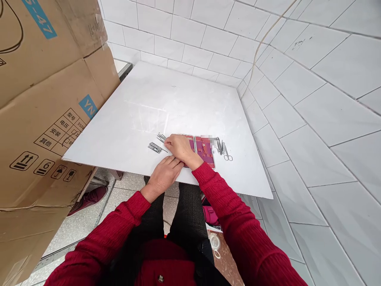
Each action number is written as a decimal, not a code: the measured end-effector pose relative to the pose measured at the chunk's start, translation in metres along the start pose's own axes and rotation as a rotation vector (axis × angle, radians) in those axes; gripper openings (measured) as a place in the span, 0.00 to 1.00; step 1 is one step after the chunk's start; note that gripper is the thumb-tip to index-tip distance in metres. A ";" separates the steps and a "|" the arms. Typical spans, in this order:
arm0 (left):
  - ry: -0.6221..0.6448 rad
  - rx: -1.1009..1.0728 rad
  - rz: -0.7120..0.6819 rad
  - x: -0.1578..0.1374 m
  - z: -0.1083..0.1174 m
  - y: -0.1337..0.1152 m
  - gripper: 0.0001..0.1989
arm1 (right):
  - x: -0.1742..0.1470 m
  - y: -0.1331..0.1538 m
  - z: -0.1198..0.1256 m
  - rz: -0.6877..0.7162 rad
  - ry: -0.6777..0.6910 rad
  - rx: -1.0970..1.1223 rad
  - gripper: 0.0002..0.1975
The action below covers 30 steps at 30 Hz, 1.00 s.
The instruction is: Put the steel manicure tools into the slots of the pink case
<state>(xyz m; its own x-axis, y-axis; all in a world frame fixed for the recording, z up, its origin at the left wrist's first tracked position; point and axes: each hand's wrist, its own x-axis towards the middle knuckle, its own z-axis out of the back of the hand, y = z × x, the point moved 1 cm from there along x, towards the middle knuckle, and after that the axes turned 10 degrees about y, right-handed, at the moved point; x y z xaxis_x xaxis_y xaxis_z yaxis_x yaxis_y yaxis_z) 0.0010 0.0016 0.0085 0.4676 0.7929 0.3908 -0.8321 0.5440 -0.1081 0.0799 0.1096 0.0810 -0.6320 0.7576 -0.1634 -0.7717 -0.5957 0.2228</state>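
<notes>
Manicure case (201, 148) lies unfolded, purple inside, edges red, grip of left hand (166, 173) and right hand (180, 148) unclear.

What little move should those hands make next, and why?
Perhaps the right hand should pinch the nail clippers: its fingertips are close beside them, while the left hand is by the open manicure case. Whether the right fingertips already hold something is hard to tell.
</notes>
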 end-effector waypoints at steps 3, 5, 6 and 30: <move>0.005 -0.014 0.000 0.000 0.000 0.000 0.11 | 0.004 0.004 -0.003 -0.008 -0.004 -0.059 0.14; -0.001 -0.018 -0.002 0.000 0.000 0.000 0.12 | 0.007 0.003 -0.005 -0.011 -0.022 -0.072 0.13; -0.004 -0.021 -0.004 0.000 0.000 0.000 0.12 | 0.009 0.002 -0.007 -0.014 -0.031 -0.073 0.13; -0.039 -0.008 -0.023 -0.002 -0.002 0.001 0.07 | 0.022 0.028 -0.003 0.039 0.162 -0.295 0.11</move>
<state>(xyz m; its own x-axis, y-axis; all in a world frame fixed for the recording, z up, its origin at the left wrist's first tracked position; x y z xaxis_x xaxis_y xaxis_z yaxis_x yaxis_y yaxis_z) 0.0002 0.0012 0.0058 0.4749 0.7687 0.4284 -0.8185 0.5647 -0.1059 0.0441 0.1090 0.0803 -0.6460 0.6949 -0.3158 -0.7194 -0.6926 -0.0524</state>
